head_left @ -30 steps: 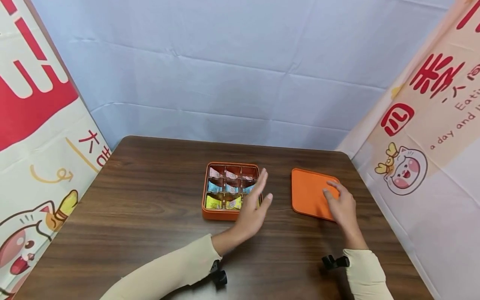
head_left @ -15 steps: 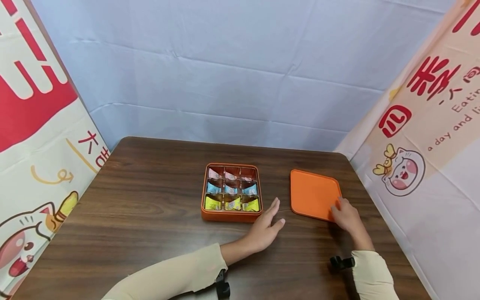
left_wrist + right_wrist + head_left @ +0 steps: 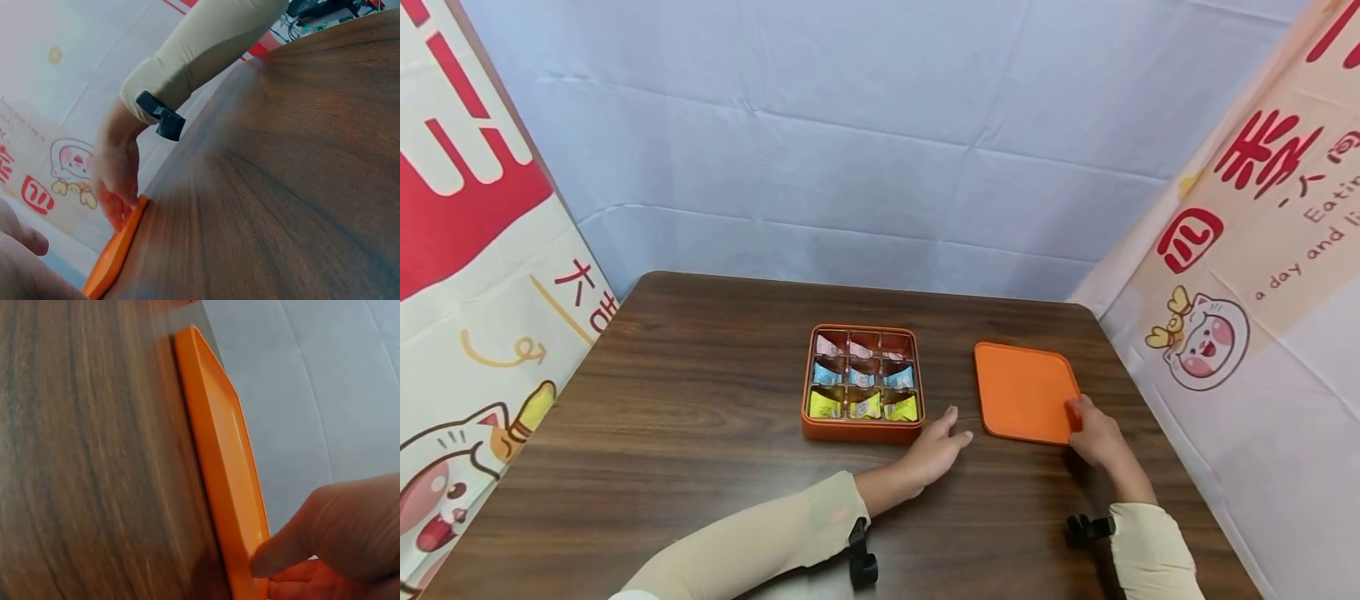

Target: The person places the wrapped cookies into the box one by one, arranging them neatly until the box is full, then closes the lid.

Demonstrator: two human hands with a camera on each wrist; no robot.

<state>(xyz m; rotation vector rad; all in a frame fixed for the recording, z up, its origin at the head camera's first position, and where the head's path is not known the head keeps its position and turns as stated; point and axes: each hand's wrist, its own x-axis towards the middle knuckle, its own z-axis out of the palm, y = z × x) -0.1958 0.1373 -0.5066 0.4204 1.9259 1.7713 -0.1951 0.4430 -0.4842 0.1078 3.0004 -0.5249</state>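
Sliding lid, left hand drawn back off the box

Change: left hand (image 3: 936,454) has come off the top of the orange box (image 3: 861,432) within the last second and now lies low on the desk (image 3: 685,417), fingers loosely spread, fingertips just beside the box's near right corner. Right hand (image 3: 1097,437) has slipped from the lid's top to its near right corner; thumb and fingers pinch that edge. The orange lid (image 3: 1022,392) has turned and shifted slightly toward the box. Judged: box left uncovered, work now centred on the lid.

Near: beige sleeves, a black camera clip at each wrist. Desk of dark wood grain, smooth, rounded corners.

Middle: lid at 3 o'clock of the box, well apart, lying flat. Thin, square, rounded corners, raised rim, matte plastic look; the right wrist view shows the rim (image 3: 215,425) on edge.

Box: square, low-walled, nine compartments. Crinkly wrapped sweets inside, yellow near row, blue middle, pink far.

Far: creased pale blue cloth at 12 o'clock; printed cartoon-cat banners at 9 and 3.
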